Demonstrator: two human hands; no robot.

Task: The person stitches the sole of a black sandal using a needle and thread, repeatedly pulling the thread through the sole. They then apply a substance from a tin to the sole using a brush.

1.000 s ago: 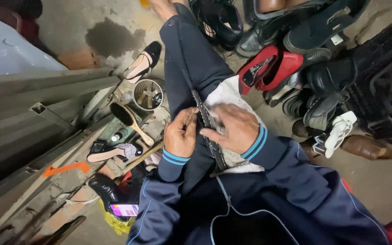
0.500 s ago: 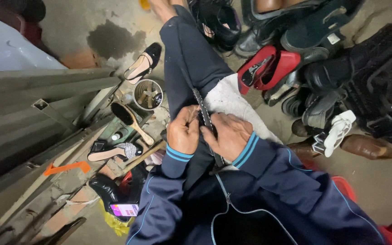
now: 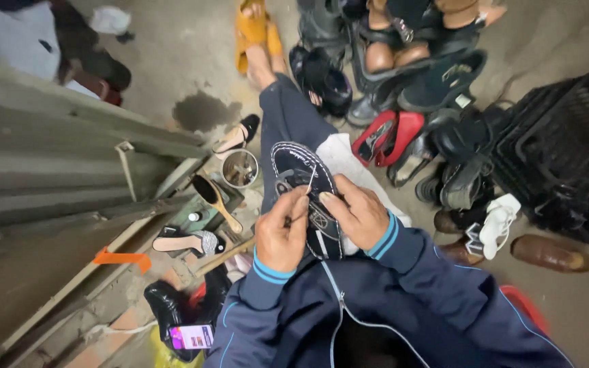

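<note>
A dark shoe sole with a white stitched edge lies on my lap, its flat face turned up toward me. My left hand pinches a thin needle or awl at the sole's near edge. My right hand grips the same sole from the right side, fingers curled over it. A white cloth lies under the sole on my dark trouser leg.
Many shoes are piled ahead and to the right, among them a red one and a brown one. A black crate stands right. A metal tin, a wooden-handled brush and heeled shoes lie left, beside a grey metal shutter.
The sole, seen edge-on before, has been turned flat face up. My head has tilted, so the view now reaches farther forward to the shoe pile.
</note>
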